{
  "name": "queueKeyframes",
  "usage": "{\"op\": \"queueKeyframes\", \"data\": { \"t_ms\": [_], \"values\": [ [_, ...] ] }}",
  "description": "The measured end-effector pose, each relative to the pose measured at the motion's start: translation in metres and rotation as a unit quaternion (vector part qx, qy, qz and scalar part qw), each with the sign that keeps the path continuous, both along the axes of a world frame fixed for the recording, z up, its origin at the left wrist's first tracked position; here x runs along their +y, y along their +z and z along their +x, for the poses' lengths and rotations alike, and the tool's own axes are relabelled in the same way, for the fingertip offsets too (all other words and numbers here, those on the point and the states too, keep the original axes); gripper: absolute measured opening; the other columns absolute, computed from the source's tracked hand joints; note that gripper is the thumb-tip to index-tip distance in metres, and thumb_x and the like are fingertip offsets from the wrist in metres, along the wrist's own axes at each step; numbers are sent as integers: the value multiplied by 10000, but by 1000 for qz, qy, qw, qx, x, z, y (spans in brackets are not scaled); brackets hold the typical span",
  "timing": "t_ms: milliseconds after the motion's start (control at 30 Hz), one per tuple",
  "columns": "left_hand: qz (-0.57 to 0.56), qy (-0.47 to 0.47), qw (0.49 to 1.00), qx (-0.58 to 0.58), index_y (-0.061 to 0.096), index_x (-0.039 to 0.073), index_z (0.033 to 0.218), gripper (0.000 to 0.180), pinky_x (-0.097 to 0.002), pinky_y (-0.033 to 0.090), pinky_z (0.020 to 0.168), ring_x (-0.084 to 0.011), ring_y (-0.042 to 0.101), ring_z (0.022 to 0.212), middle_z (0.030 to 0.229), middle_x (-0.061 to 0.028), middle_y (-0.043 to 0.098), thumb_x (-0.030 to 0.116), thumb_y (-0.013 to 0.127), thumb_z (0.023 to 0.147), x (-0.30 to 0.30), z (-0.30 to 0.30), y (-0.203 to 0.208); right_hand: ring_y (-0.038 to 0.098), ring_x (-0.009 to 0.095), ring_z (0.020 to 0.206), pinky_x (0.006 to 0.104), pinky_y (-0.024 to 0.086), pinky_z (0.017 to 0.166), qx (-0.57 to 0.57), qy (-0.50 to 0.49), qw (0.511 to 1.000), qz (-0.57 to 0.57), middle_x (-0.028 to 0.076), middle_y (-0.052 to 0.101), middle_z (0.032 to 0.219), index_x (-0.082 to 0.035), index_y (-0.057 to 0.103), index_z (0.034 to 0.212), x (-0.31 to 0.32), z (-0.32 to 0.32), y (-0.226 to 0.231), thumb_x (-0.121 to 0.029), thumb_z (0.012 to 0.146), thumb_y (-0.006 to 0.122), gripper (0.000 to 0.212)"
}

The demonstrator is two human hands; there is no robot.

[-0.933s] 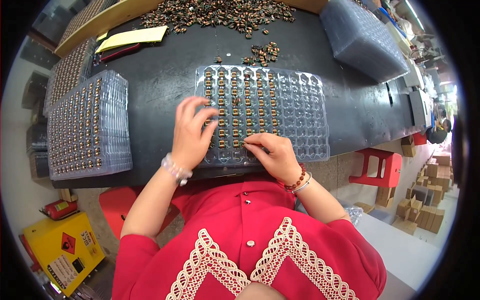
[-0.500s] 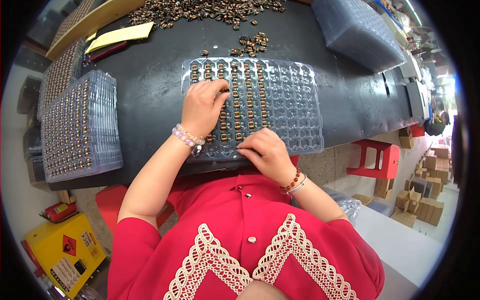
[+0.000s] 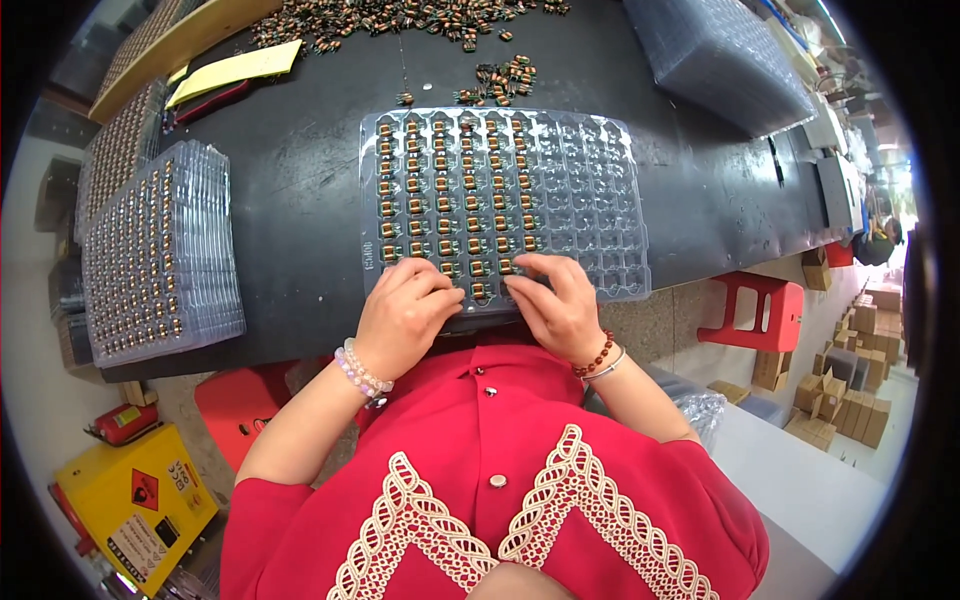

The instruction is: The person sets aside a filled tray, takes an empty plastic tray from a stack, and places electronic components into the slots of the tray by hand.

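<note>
A clear plastic tray [image 3: 590, 230] lies at the table's front edge, with small copper-wound coils [image 3: 470, 205] filling the pockets of its left columns. My left hand [image 3: 405, 310] is over the front edge of the tray, fingers curled and thumb and fingertips together; whatever they may hold is hidden. Close by on the right, my right hand [image 3: 562, 308] has its thumb and forefinger around a coil [image 3: 507, 268] near the front row. Between the two hands another coil [image 3: 479, 291] sits in a front pocket. The tray's right columns show bare pockets.
Behind the tray lies a small group of loose coils [image 3: 505, 82], with a large heap [image 3: 400, 22] farther back. Filled trays [image 3: 160, 260] are stacked at the left. Clear trays [image 3: 715, 70] are piled at the back right. A red stool [image 3: 750, 310] stands beyond the right front edge.
My left hand has come down from the tray's middle to its front edge. The right hand has shifted slightly right. A coil now shows in a front pocket between them.
</note>
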State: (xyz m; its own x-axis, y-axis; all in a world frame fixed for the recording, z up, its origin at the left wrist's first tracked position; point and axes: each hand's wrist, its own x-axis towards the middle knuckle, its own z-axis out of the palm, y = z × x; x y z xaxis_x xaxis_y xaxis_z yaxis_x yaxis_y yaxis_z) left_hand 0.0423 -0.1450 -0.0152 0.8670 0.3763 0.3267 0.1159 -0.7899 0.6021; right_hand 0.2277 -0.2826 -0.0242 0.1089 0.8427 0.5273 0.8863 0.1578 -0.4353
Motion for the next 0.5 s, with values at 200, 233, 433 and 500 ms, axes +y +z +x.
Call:
{"op": "queueKeyframes", "data": {
  "t_ms": [200, 233, 433, 500],
  "values": [
    [37, 31, 998, 47, 683, 79, 778, 74, -375, 456, 809, -226, 576, 900, 839, -14, 632, 55, 663, 712, -1, 11, 6, 601, 256, 891, 357, 502, 732, 15, -7, 999, -32, 90, 606, 1084, -57, 655, 947, 5, -1, -4, -55, 759, 698, 192],
    [39, 18, 997, 71, 666, 78, 748, 37, -383, 468, 806, -247, 579, 891, 848, -26, 636, 54, 648, 727, 1, 13, 11, 601, 265, 907, 361, 505, 754, 64, 0, 997, -40, 97, 605, 1097, -59, 657, 953, 5, 0, -1, -48, 759, 696, 198],
    [-23, 114, 992, 39, 643, 61, 926, 138, -408, 488, 831, -333, 591, 958, 972, -122, 622, 46, 600, 796, 85, 62, 38, 542, 335, 1120, 413, 437, 961, 52, -63, 997, -8, 165, 528, 1272, -86, 628, 1109, 81, 75, 38, -43, 777, 665, 337],
    [-13, 199, 976, 83, 656, 81, 1036, 229, -415, 480, 874, -330, 592, 993, 1096, -138, 591, 138, 647, 813, 136, 89, 18, 535, 339, 1134, 406, 438, 971, 5, -99, 994, -34, 157, 455, 1352, -168, 580, 1240, 126, 115, 36, -84, 768, 700, 494]
  ]
}}
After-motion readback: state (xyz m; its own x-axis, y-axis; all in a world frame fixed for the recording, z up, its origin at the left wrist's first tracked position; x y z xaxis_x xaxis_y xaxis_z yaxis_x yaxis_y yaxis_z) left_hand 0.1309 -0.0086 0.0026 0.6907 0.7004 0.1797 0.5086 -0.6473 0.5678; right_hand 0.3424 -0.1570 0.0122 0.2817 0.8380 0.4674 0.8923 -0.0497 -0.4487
